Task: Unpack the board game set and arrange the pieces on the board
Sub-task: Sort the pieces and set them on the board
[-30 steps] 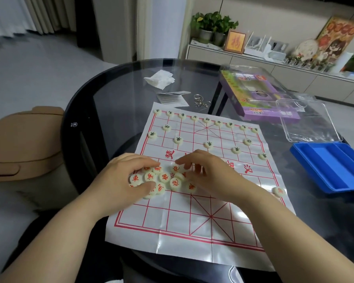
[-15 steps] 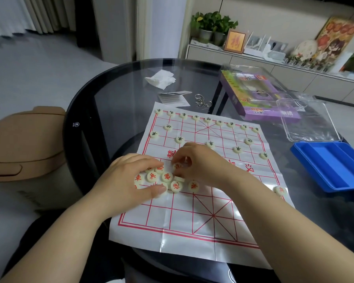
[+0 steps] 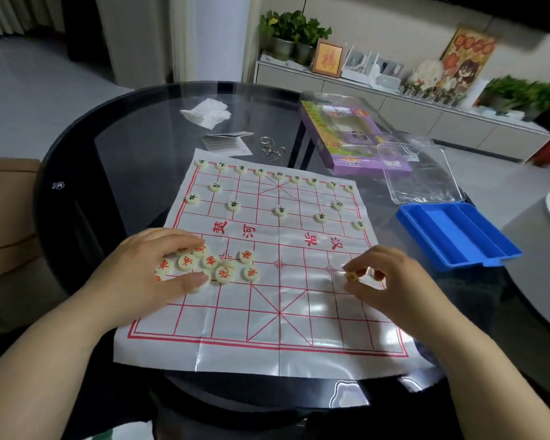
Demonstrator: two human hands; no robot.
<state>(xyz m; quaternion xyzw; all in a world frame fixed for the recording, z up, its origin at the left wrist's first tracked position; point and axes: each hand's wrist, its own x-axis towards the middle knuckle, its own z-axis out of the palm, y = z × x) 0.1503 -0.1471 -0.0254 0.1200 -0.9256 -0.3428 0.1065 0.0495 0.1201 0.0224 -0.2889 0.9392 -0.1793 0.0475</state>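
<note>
Dark round glass table (image 3: 134,147) in a living room carries the thin plastic board (image 3: 280,315), its far half already set with dark-marked discs in their rows. Beyond it lie a purple box (image 3: 353,144), a clear lid (image 3: 426,179) and a blue tray (image 3: 458,233).

Red-marked discs (image 3: 216,265) sit bunched on the near-left part of the board, some touching or overlapping. Left hand (image 3: 150,274) lies half-curled over that heap, thumb and fingers fencing it in, pressing rather than lifting. Right hand (image 3: 388,281) is near the board's right side, fingertips pinched on one disc (image 3: 351,276) just above or on the sheet; I cannot tell which.

The discs look small, hard, smooth and light, so they should slide readily on the glossy sheet and scatter if nudged. A pinch across the rim, thumb against one or two fingertips, seems the surest hold, with the face left uncovered so the character can be read. The sheet itself looks flimsy and creased, likely to shift on glass, so setting each disc straight down beats pushing it. The overlapped discs probably need spreading flat before any one is picked.
</note>
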